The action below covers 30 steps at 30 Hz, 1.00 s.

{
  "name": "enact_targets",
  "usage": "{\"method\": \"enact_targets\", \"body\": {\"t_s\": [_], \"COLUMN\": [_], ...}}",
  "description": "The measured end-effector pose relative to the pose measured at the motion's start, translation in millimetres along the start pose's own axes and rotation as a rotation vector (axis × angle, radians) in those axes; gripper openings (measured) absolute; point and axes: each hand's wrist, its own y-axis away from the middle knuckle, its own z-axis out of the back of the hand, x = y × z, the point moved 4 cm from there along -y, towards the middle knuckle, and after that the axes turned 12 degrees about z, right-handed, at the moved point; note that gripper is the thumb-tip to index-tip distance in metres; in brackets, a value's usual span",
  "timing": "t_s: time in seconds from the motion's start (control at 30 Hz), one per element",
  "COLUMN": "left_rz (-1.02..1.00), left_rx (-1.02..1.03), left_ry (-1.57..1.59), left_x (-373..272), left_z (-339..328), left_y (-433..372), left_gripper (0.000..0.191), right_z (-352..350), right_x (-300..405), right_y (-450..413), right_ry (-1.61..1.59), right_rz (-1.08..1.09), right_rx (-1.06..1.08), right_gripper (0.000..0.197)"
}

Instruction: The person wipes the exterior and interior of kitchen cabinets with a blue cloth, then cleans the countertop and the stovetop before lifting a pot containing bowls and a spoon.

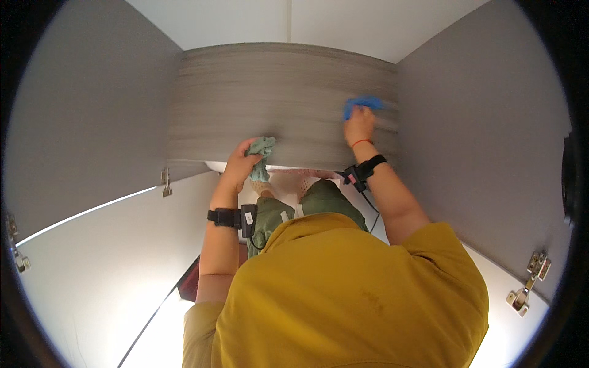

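My left hand (244, 162) grips a crumpled pale green cloth (262, 148) near the front edge of a grey wood-grain cabinet shelf (276, 101). Part of that cloth hangs down past the shelf's edge. Farther in and to the right, my right hand (360, 123) holds a bunched blue cloth (366, 102) against the shelf surface, close to the right side panel. The blue cloth and the fingers on it are slightly blurred. Black straps with small devices are around both wrists.
Grey cabinet side panels (96, 101) (474, 119) flank the shelf, and a white back panel (340, 27) closes it off. Metal hinges (166, 182) (529, 283) stick out at both sides. A white door (124, 225) stands at the left. Cables hang from the wrist devices.
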Motion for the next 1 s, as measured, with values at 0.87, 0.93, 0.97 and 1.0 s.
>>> {"method": "enact_targets", "body": {"t_s": [0.87,0.93,0.97,1.0], "left_rz": [0.038,0.028,-0.012,-0.050], "left_rx": [-0.154,-0.137,-0.155,-0.177], "left_ry": [0.050,0.074,-0.014,-0.101], "left_x": [70,76,81,84], "left_z": [-31,-32,-34,-35], "left_y": [45,46,45,45], "left_gripper": [0.039,0.040,0.040,0.040], "right_z": [-51,-61,-59,-57], "right_x": [-6,18,20,24], "right_y": [72,63,51,38], "right_ry": [-0.149,-0.567,-0.564,-0.794], "right_rz": [0.404,0.485,0.492,0.358], "right_rx": [0.417,0.638,0.638,0.745], "right_gripper": [0.027,0.024,0.024,0.025]}}
